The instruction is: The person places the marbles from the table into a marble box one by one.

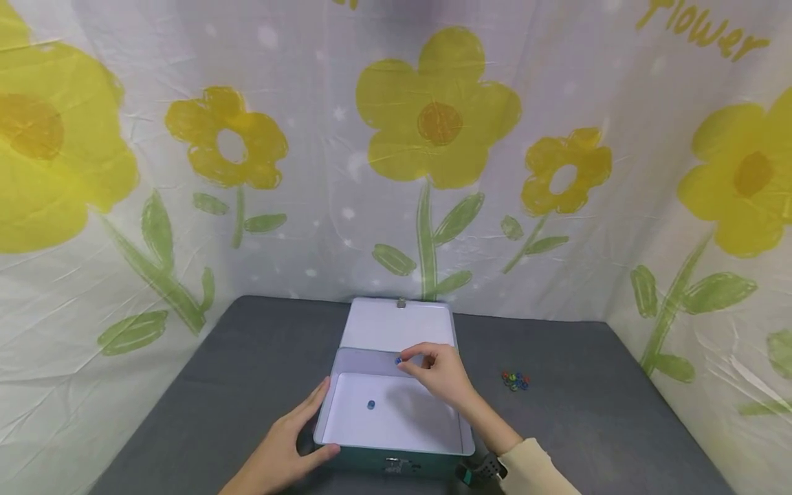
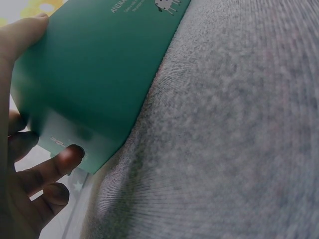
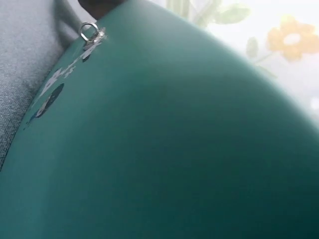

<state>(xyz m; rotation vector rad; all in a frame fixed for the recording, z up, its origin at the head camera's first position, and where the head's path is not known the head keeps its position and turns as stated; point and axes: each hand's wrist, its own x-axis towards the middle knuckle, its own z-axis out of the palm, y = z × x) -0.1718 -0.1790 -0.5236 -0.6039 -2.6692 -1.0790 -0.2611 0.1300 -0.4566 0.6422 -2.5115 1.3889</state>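
In the head view a green metal tin box (image 1: 396, 464) with a white inside lies with its lid (image 1: 399, 323) swung back. My right hand (image 1: 439, 375) is over the back part of the box and pinches a small blue bead-like piece (image 1: 399, 360) between thumb and fingertips. Another small blue piece (image 1: 371, 405) sits on the box floor, left of the middle. At the front left corner, my left hand (image 1: 281, 440) has its thumb on the front rim and its fingers along the left side. In the left wrist view its fingers (image 2: 62, 162) touch the green side.
A little heap of red, green, blue and yellow pieces (image 1: 515, 380) lies on the grey cloth-covered table (image 1: 575, 419), right of the box. A curtain (image 1: 322, 227) with painted yellow flowers hangs behind and at both sides. The box's front has a metal ring clasp (image 3: 89, 32).
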